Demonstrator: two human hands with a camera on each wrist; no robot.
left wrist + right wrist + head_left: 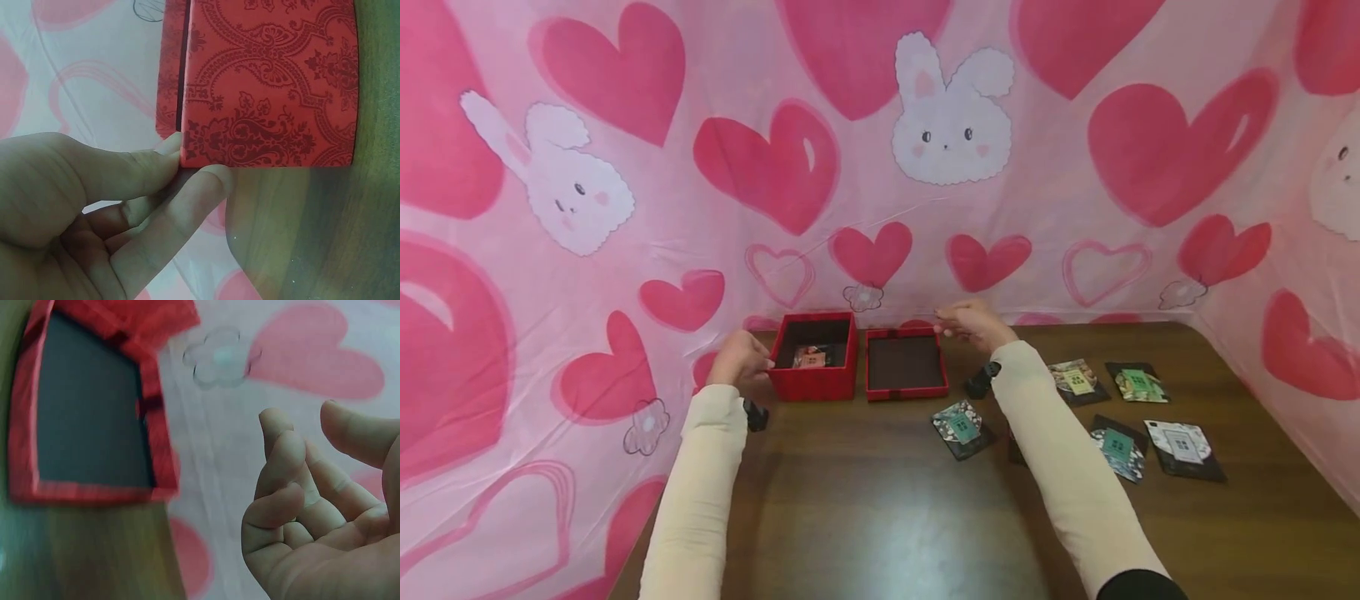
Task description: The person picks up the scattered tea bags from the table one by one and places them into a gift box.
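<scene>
At the back of the table stands a red patterned box (pixel 812 383), open at the top. Inside it lies a small packet (pixel 810 357) with a reddish label. My left hand (pixel 741 358) pinches the box's left corner between thumb and fingers; the left wrist view shows the thumb at the rim of the patterned wall (pixel 269 94). To the right of the box lies its red lid (pixel 906 392), dark inside face up. My right hand (pixel 973 323) hovers beside the lid's far right corner, fingers loosely bent, thumb apart, holding nothing.
A packet with a green label (pixel 962 427) lies in front of the lid. Several more packets, among them a yellow-labelled one (pixel 1078 382) and a white one (pixel 1183 447), are spread on the right of the wooden table (pixel 880 508). A pink heart-print cloth (pixel 865 167) hangs behind.
</scene>
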